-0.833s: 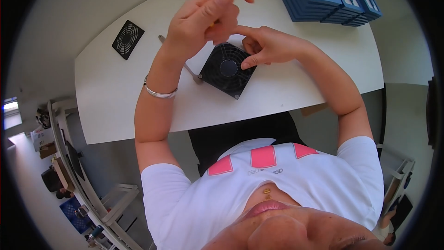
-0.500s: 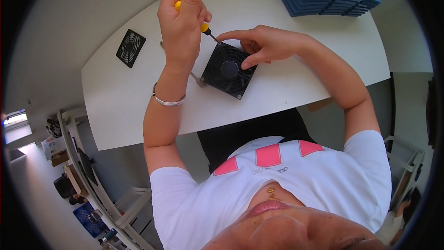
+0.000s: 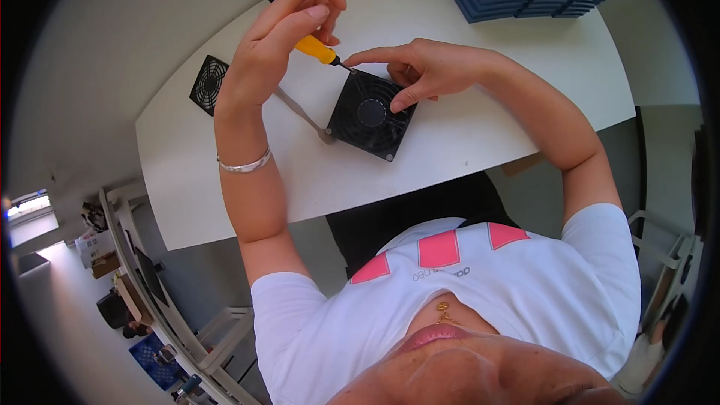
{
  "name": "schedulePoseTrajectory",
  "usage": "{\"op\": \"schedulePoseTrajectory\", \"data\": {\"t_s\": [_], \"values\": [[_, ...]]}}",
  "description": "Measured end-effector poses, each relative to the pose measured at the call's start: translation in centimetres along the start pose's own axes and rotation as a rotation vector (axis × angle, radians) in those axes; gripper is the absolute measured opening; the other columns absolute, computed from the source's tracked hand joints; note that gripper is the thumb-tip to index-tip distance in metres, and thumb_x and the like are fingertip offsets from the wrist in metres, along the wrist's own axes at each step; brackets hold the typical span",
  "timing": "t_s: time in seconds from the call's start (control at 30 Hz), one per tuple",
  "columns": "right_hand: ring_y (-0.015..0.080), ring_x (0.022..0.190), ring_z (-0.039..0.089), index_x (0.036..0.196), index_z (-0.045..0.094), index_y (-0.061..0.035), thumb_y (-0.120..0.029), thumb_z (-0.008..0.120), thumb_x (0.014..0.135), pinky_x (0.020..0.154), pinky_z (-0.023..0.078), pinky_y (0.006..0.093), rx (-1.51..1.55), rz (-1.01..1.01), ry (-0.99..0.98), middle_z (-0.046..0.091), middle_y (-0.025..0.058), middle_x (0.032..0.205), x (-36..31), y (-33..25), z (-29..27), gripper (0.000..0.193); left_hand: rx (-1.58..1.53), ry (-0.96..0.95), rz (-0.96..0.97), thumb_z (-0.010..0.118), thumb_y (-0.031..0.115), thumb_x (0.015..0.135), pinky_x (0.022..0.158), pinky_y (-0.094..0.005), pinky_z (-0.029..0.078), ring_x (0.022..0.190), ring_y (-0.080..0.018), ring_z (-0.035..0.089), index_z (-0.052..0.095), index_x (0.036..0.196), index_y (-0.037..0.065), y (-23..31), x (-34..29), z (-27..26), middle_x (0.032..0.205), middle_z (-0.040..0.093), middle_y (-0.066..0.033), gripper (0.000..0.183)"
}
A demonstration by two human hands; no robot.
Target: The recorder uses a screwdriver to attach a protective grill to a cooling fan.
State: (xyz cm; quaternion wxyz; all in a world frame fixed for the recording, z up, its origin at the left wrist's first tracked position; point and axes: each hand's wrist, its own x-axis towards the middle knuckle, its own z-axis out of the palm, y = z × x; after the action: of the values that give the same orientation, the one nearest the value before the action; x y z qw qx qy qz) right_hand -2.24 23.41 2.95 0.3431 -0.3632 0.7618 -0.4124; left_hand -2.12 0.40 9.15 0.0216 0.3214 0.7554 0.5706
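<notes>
On the white table (image 3: 450,135), a square black fan (image 3: 372,113) was kept pinned flat by the right grip (image 3: 442,71), pretty much where it had been seen half a second earlier. The real change was on the other side: the yellow screwdriver (image 3: 315,49) had been wrapped by the fingers of the left grip (image 3: 274,41), but now those were loosened and swung out left, so more of the lower handle was exposed. Whether the handle was actually being squeezed couldn't be told, as its far end was hidden. Its tip was set at the fan's top corner, next to the right index finger, while the upper right edge was clasped, thumb on the face. A black grille (image 3: 206,82), fully visible before, was partly covered. Lookswise, the fan was marked by a round hub and shiny corner bits, with a grey strip (image 3: 300,111) seen by its left corner.
</notes>
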Motion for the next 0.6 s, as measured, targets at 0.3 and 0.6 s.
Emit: {"op": "schedulePoseTrajectory", "data": {"t_s": [0.3, 0.6], "values": [[0.0102, 0.050, 0.050, 0.151, 0.035, -0.0230, -0.020, 0.078, 0.082, 0.050, 0.039, 0.0274, -0.006, 0.040, -0.013, 0.050, -0.0009, 0.061, -0.1, -0.3, -0.1, 0.081, 1.007, 0.202, -0.119, 0.053, 0.043, 0.098, 0.052, -0.0331, 0.047, 0.055, -0.0242, 0.063, 0.058, 0.090, 0.009, 2.3, -1.0, 0.7, 0.061, 0.062, -0.0069, 0.036], [0.0104, 0.052, 0.046, 0.151, 0.036, -0.0228, -0.019, 0.077, 0.082, 0.051, 0.036, 0.0280, 0.021, 0.030, -0.004, 0.048, -0.0012, 0.061, 0.0, 0.2, 0.1, 0.080, 0.896, 0.099, -0.001, 0.059, 0.028, 0.098, 0.057, -0.0302, 0.049, 0.060, -0.0230, 0.063, 0.051, 0.101, 0.008, 2.4, -1.0, 0.8, 0.071, 0.063, -0.0092, 0.022]]}}
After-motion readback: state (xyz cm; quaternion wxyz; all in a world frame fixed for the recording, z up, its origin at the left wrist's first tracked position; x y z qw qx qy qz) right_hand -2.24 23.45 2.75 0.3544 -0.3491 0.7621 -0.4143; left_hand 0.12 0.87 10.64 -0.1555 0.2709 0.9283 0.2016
